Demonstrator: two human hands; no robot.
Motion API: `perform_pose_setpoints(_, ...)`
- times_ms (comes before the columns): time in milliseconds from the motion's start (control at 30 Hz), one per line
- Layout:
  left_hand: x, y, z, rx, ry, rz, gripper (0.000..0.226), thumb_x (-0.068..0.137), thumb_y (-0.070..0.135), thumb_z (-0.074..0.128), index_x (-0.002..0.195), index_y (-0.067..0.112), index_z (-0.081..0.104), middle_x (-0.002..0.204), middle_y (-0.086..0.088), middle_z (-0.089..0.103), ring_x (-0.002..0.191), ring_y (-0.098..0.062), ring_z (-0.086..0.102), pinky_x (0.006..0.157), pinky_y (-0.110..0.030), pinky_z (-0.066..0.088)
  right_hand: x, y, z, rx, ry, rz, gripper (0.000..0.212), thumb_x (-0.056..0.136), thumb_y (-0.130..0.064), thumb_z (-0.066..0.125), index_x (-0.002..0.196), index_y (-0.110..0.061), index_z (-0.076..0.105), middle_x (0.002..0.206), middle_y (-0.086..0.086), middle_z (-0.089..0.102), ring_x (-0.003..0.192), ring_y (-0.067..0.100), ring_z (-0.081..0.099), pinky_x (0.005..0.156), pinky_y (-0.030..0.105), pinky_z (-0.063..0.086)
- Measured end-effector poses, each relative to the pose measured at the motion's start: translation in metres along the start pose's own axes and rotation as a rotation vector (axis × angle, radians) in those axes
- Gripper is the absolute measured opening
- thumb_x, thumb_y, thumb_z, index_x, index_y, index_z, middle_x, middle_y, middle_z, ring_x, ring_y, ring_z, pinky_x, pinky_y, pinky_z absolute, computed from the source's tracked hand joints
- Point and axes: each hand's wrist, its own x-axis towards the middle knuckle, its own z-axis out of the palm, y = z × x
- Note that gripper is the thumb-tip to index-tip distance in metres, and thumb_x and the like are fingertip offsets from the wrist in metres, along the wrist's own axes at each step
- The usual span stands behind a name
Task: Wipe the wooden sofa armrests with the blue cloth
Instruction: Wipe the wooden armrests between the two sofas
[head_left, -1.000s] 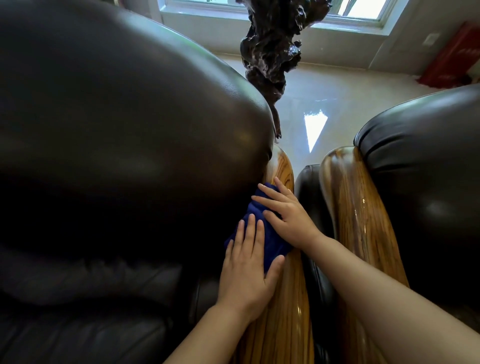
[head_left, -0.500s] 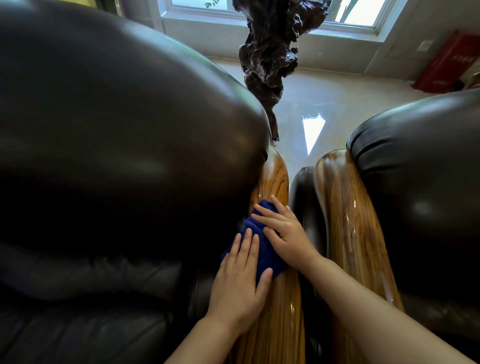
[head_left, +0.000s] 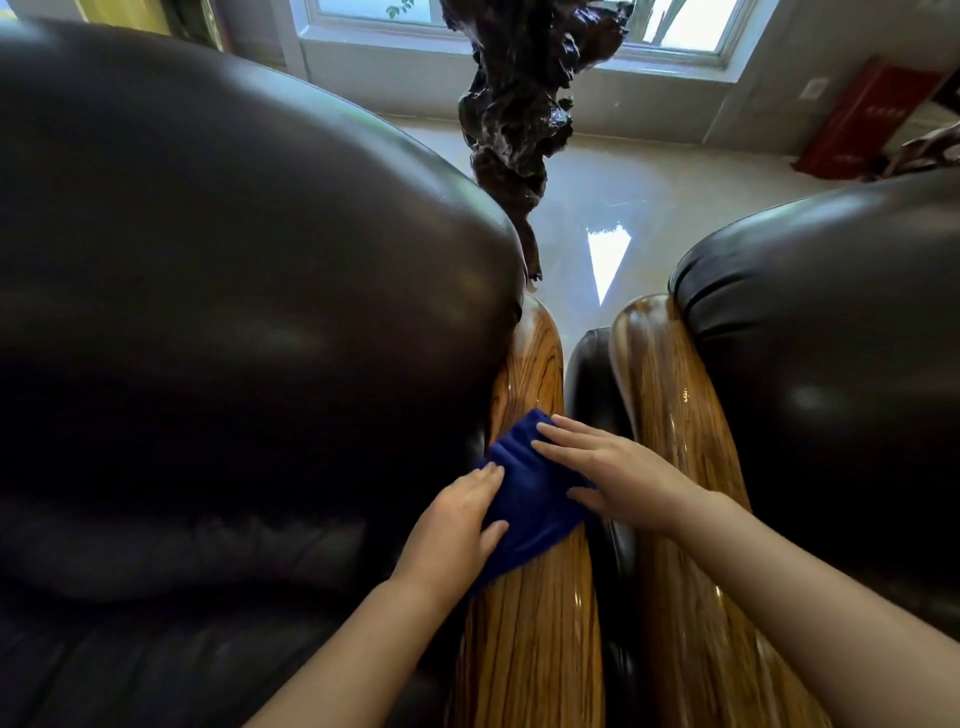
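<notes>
Armrests, two of them, run side by side away from the person toward the window, their long axes nearly parallel and lying fore and aft under the forearms. Largest in view is the dark leather sofa (head_left: 234, 312), whose swollen back cushion bulges against the left armrest (head_left: 530, 639) and overhangs its inner edge. A second leather seat (head_left: 831, 364) flanks the right armrest (head_left: 670, 426), and a narrow dark leather gap separates the two glossy wooden rails. Beyond them a gnarled dark root sculpture (head_left: 519, 104) stands on the pale floor, well clear of the work.

The blue cloth (head_left: 524, 488) lies bunched across the left armrest about midway along its visible length, with bare wood both ahead of it and behind it. The left hand (head_left: 457, 525) presses flat on the cloth's near left edge, fingers together and extended, not gripping. The right hand (head_left: 613, 473) reaches across the gap and rests open on the cloth's far right side, fingers spread.

Both hands are equally close, so a stroke along the grain looks unobstructed; the cushion's overhang seems the only crowding, on the inner edge. The right armrest appears yet to be reached.
</notes>
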Motion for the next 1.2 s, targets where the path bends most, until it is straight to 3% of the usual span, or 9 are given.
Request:
perform_pose_setpoints(100, 0.002, -0.002, 0.004, -0.062, 0.023, -0.041, 0.061, 0.084, 0.020, 0.063, 0.138, 0.024, 0.035, 0.144, 0.004, 0.040, 0.133, -0.005, 0.033, 0.111, -0.022, 0.026, 0.005, 0.000, 0.004, -0.006, 0.013, -0.028, 0.058, 0.090, -0.017, 0.052, 0.142, -0.025, 0.029, 0.154, -0.007, 0.021, 0.142, 0.005, 0.003, 0.113, 0.027, 0.008)
perform_pose_setpoints(300, -0.006, 0.006, 0.007, -0.050, 0.104, -0.069, 0.053, 0.080, 0.014, 0.067, 0.129, 0.020, 0.049, 0.131, 0.001, 0.053, 0.122, -0.008, 0.045, 0.106, -0.022, 0.032, -0.003, -0.015, 0.012, 0.053, 0.161, 0.107, 0.044, 0.087, -0.014, 0.056, 0.129, -0.019, 0.050, 0.140, 0.000, 0.048, 0.135, 0.013, 0.034, 0.111, 0.031, 0.027)
perform_pose_setpoints(400, -0.011, 0.011, -0.002, 0.002, 0.042, -0.061, 0.047, 0.081, 0.014, 0.065, 0.125, 0.020, 0.052, 0.124, 0.000, 0.055, 0.116, -0.009, 0.050, 0.100, -0.019, 0.035, -0.021, -0.025, 0.020, 0.100, 0.203, 0.210, 0.031, 0.087, -0.021, 0.057, 0.118, -0.021, 0.058, 0.120, 0.004, 0.061, 0.114, 0.018, 0.054, 0.095, 0.028, 0.042)
perform_pose_setpoints(467, -0.010, 0.016, -0.010, 0.028, -0.020, -0.051, 0.040, 0.082, 0.012, 0.063, 0.120, 0.020, 0.055, 0.120, -0.001, 0.056, 0.111, -0.012, 0.053, 0.097, -0.022, 0.040, -0.029, -0.028, 0.018, 0.171, 0.161, 0.274, 0.023, 0.086, -0.022, 0.058, 0.109, -0.024, 0.061, 0.105, 0.001, 0.064, 0.098, 0.014, 0.059, 0.082, 0.023, 0.044)
perform_pose_setpoints(600, -0.007, 0.032, -0.028, 0.030, -0.200, -0.062, 0.028, 0.081, 0.008, 0.062, 0.107, 0.018, 0.063, 0.111, -0.002, 0.062, 0.103, -0.014, 0.058, 0.092, -0.032, 0.050, -0.037, -0.032, 0.001, 0.339, -0.033, 0.342, 0.017, 0.081, -0.020, 0.066, 0.097, -0.025, 0.064, 0.088, -0.007, 0.063, 0.079, 0.003, 0.061, 0.061, 0.013, 0.044)
perform_pose_setpoints(700, -0.004, 0.041, -0.045, 0.009, -0.288, -0.069, 0.025, 0.077, 0.008, 0.068, 0.100, 0.016, 0.067, 0.101, 0.000, 0.066, 0.094, -0.011, 0.061, 0.085, -0.027, 0.052, -0.047, -0.035, -0.016, 0.432, -0.123, 0.352, 0.015, 0.078, -0.023, 0.070, 0.091, -0.027, 0.064, 0.082, -0.010, 0.062, 0.076, 0.001, 0.062, 0.057, 0.013, 0.046)
perform_pose_setpoints(900, -0.004, 0.085, -0.093, -0.016, -0.340, -0.031, 0.022, 0.070, 0.014, 0.074, 0.090, 0.023, 0.071, 0.081, 0.010, 0.068, 0.077, -0.002, 0.064, 0.067, -0.015, 0.050, -0.089, -0.048, -0.067, 0.552, -0.003, 0.356, 0.012, 0.074, -0.024, 0.073, 0.083, -0.029, 0.066, 0.080, -0.009, 0.067, 0.075, 0.003, 0.065, 0.058, 0.016, 0.051)
perform_pose_setpoints(1200, -0.040, 0.189, -0.141, -0.044, -0.416, 0.058, 0.023, 0.074, 0.011, 0.072, 0.095, 0.020, 0.071, 0.090, 0.002, 0.072, 0.085, -0.009, 0.066, 0.082, -0.029, 0.055, -0.192, -0.077, -0.147, 0.513, 0.142, 0.381, 0.015, 0.071, -0.027, 0.076, 0.078, -0.035, 0.066, 0.076, -0.014, 0.068, 0.071, -0.009, 0.062, 0.059, 0.014, 0.050)
